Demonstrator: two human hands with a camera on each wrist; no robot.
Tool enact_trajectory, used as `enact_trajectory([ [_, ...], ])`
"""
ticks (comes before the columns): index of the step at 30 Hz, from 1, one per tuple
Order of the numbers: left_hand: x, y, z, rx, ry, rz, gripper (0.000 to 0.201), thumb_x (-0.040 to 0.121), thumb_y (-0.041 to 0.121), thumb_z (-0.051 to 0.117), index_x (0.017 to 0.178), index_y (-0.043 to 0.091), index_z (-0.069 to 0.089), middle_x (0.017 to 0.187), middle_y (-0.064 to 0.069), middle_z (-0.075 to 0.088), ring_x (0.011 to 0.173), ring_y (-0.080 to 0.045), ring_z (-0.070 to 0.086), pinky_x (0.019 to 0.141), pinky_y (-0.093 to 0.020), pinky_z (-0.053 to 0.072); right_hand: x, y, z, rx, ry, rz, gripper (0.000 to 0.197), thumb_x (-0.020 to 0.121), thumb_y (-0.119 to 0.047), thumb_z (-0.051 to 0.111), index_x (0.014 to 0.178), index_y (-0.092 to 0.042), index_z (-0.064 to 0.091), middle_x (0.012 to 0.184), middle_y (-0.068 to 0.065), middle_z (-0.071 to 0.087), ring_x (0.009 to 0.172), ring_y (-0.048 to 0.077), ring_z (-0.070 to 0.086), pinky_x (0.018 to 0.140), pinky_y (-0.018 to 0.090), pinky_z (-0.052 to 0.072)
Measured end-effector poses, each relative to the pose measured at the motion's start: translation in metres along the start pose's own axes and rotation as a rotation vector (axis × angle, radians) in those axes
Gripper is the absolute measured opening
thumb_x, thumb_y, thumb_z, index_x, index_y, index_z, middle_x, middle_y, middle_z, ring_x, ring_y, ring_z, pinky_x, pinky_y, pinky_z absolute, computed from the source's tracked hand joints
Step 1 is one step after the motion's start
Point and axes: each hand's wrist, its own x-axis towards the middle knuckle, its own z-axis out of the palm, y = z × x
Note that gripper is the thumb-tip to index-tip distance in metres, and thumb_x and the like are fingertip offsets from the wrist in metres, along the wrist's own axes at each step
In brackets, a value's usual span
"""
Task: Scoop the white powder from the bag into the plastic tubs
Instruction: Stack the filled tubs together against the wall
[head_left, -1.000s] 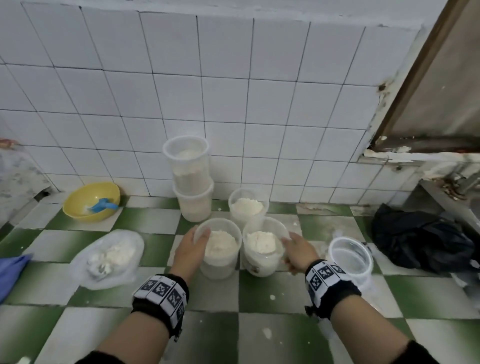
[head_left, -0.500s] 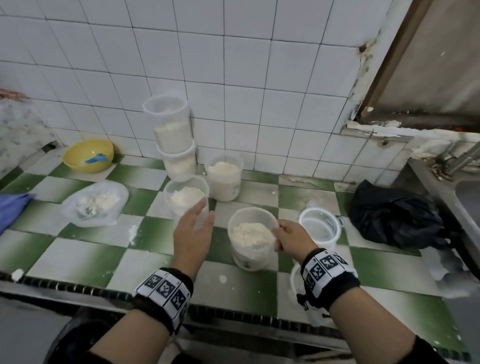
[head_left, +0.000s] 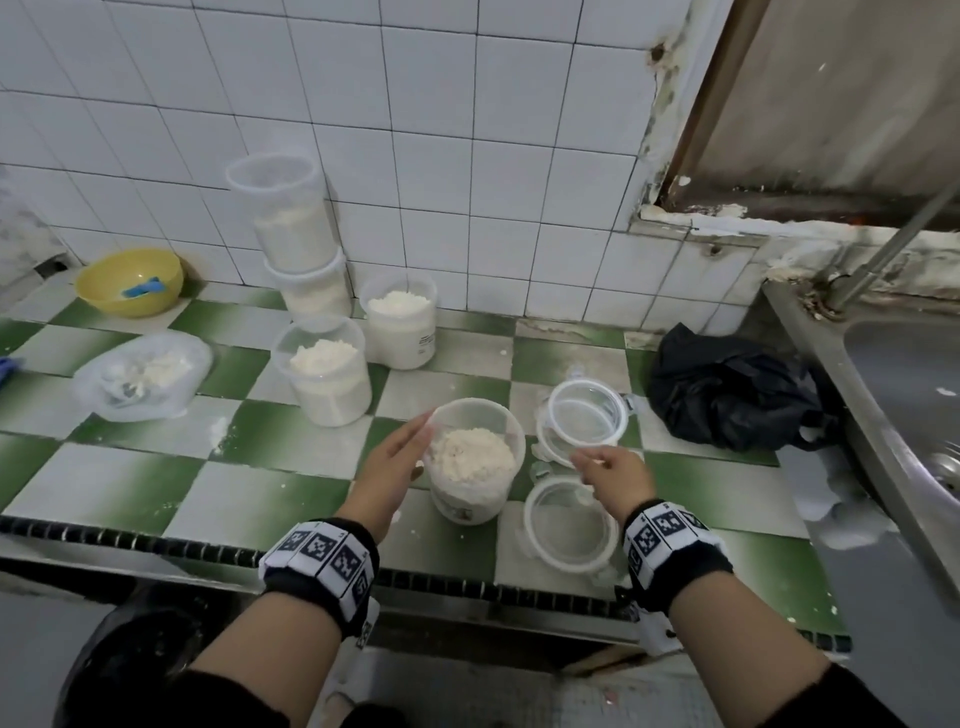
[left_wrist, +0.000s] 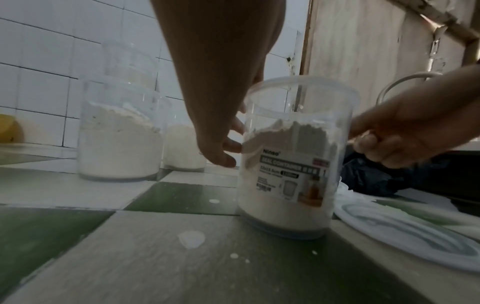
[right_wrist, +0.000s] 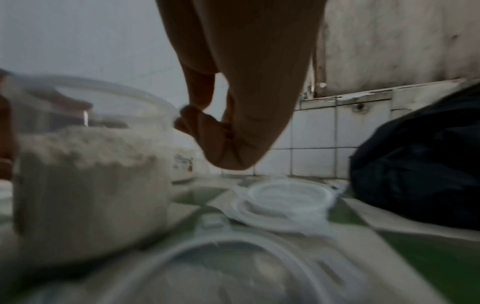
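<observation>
Powder-filled plastic tub (head_left: 475, 457) stands near the front edge of the checkered tile counter (head_left: 130, 483). Left hand (head_left: 387, 470): fingers straight, resting against its left wall. Right hand (head_left: 610, 475): fingers curled, holding nothing, above the lids (head_left: 569, 525)

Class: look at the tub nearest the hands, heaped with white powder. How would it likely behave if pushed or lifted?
The nearest tub is well filled with powder, so probably heavy for its size. Its flat base suggests sliding, not rolling. It has no lid on, so tilting would likely spill.
</observation>
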Motion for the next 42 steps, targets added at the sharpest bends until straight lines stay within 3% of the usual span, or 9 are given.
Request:
enact_trajectory([
  [3, 0.002, -0.002, -0.001, -0.018, -0.016, -0.014, 0.023, 0.098, 0.039, 0.053, 0.116, 0.046, 0.067, 0.126, 0.009, 0.067, 0.121, -0.018, 0.059, 0.109, -0.047, 0.042, 0.007, 0.041, -0.011, -0.222, 0.147, 0.131, 0.031, 0.08, -0.032, 0.07, 0.106, -0.014, 0.067, 0.11, 0.008, 0.067, 0.104, 0.026, 0.061, 0.09, 0.029, 0.047],
  [7, 0.001, -0.003, -0.003, 0.016, -0.041, -0.012, 0.031, 0.092, 0.052, 0.057, 0.122, 0.047, 0.064, 0.128, 0.011, 0.065, 0.123, -0.018, 0.058, 0.108, -0.05, 0.042, 0.008, 0.059, -0.008, -0.324, 0.092, 0.295, 0.054, 0.071, -0.044, 0.076, 0.115, -0.019, 0.059, 0.122, 0.011, 0.058, 0.108, 0.028, 0.058, 0.089, 0.03, 0.046],
  [18, -0.002, 0.002, -0.003, 0.04, -0.045, -0.014, 0.029, 0.097, 0.047, 0.051, 0.124, 0.046, 0.063, 0.126, 0.011, 0.066, 0.12, -0.016, 0.06, 0.105, -0.05, 0.045, 0.011, 0.054, 0.006, -0.313, 0.132, 0.303, 0.058, 0.07, -0.022, 0.078, 0.117, 0.0, 0.052, 0.117, 0.017, 0.059, 0.108, 0.033, 0.059, 0.088, 0.035, 0.05],
  [22, -0.003, 0.002, -0.002, 0.037, -0.046, -0.011, 0.031, 0.099, 0.045, 0.05, 0.127, 0.044, 0.061, 0.128, 0.012, 0.065, 0.12, -0.016, 0.059, 0.104, -0.049, 0.047, 0.011, 0.055, 0.002, -0.307, 0.067, 0.303, 0.033, 0.071, -0.023, 0.073, 0.093, 0.0, 0.065, 0.093, 0.013, 0.067, 0.085, 0.028, 0.064, 0.063, 0.027, 0.051],
  [27, -0.005, 0.003, -0.001, 0.005, -0.056, -0.01, 0.037, 0.093, 0.047, 0.054, 0.129, 0.04, 0.06, 0.129, 0.009, 0.065, 0.121, -0.016, 0.06, 0.102, -0.045, 0.049, 0.008, 0.058, -0.007, 0.223, 0.035, 0.377, 0.023, 0.069, -0.002, 0.076, 0.061, -0.007, 0.054, 0.073, 0.018, 0.062, 0.072, 0.031, 0.063, 0.07, 0.042, 0.056],
  [32, -0.009, 0.006, -0.001, -0.007, -0.052, -0.015, 0.033, 0.098, 0.038, 0.052, 0.13, 0.037, 0.06, 0.127, 0.008, 0.066, 0.12, -0.016, 0.06, 0.104, -0.046, 0.047, -0.008, 0.055, -0.021, 0.59, -0.081, 0.386, 0.02, 0.073, 0.005, 0.073, 0.075, -0.005, 0.056, 0.067, 0.014, 0.054, 0.057, 0.021, 0.049, 0.053, 0.03, 0.044],
  [36, -0.01, 0.013, 0.002, 0.073, 0.092, 0.016, 0.029, 0.096, 0.037, 0.059, 0.124, 0.032, 0.064, 0.124, 0.007, 0.066, 0.117, -0.015, 0.059, 0.103, -0.038, 0.045, -0.017, 0.039, -0.045, 0.757, -0.069, 0.341, 0.005, 0.08, 0.001, 0.067, 0.08, 0.0, 0.062, 0.052, 0.005, 0.048, 0.046, 0.015, 0.041, 0.043, 0.024, 0.05],
  [39, -0.017, 0.031, 0.011, 0.218, 0.269, 0.156, 0.029, 0.094, 0.037, 0.061, 0.119, 0.022, 0.063, 0.114, 0.008, 0.065, 0.108, -0.013, 0.059, 0.087, -0.025, 0.043, -0.018, 0.024, -0.056, 0.873, -0.043, 0.3, 0.021, 0.079, -0.005, 0.069, 0.098, 0.002, 0.063, 0.073, 0.01, 0.062, 0.059, 0.016, 0.051, 0.052, 0.024, 0.056],
  [42, -0.024, 0.059, 0.022, 0.334, 0.18, 0.216, 0.024, 0.094, 0.044, 0.058, 0.103, 0.024, 0.066, 0.095, 0.006, 0.07, 0.088, -0.012, 0.063, 0.073, -0.023, 0.043, -0.019, -0.004, -0.057, 0.936, -0.019, 0.24, 0.021, 0.079, -0.009, 0.07, 0.098, -0.003, 0.064, 0.077, 0.008, 0.068, 0.064, 0.013, 0.056, 0.055, 0.02, 0.055],
])
